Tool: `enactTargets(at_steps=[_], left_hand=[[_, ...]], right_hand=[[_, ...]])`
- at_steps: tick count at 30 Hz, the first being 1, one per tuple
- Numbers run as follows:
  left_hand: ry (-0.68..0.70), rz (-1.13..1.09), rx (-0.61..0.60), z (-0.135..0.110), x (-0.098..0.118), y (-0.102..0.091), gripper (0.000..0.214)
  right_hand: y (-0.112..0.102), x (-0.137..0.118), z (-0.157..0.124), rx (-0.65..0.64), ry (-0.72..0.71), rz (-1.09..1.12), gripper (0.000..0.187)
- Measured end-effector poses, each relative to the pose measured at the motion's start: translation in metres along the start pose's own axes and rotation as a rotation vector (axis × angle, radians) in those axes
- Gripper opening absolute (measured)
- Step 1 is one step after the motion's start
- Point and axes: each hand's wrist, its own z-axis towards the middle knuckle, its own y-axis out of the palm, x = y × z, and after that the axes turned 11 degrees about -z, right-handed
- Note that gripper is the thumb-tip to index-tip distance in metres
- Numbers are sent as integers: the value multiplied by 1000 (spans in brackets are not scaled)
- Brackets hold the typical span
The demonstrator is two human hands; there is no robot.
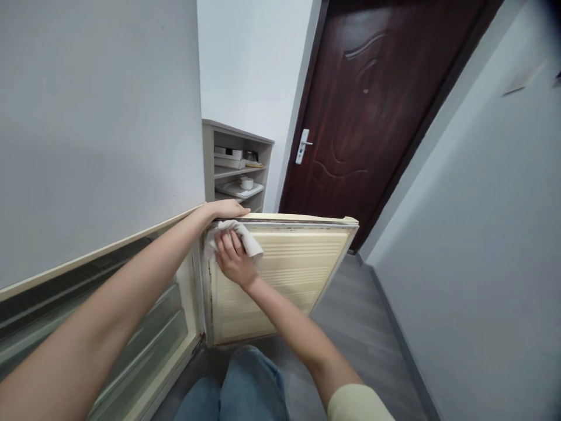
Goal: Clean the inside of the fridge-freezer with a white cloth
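My right hand [234, 256] is closed on a crumpled white cloth [253, 244]. It presses the cloth against the upper hinge-side corner of an open fridge door [289, 263], over the rubber seal. The door's inner face is cream with horizontal ridges, and dark stains mark the seal. My left hand [225, 208] grips the door's top edge close to the hinge, its fingers partly hidden behind it. My left arm reaches across the open fridge compartment [153, 345], where translucent drawer fronts show.
Behind the door stands a grey shelf unit [239, 133] with boxes, a tray and a white cup [246, 183]. A dark red wooden door [363, 117] with a silver handle [302, 146] is at the back. A wall [473, 234] rises on the right. My knees [249, 386] are below.
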Motion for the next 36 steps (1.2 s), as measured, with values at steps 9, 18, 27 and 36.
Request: enactTargets(at_steps=[9,18,27,36], left_hand=[[58,53,15,-5,-1,4,64],[54,27,26,-8,-1,3,59],[67,25,35,-6,-2,4,59],[76,49,58,-2,-6,7,56]], right_hand=[[-16,65,-32,207,168,-217,46],[-60,181,-90,581,505,-536,40],[-72,223,-97,880,926,-469,50],[-2,99,-39,761,642,-407,57]])
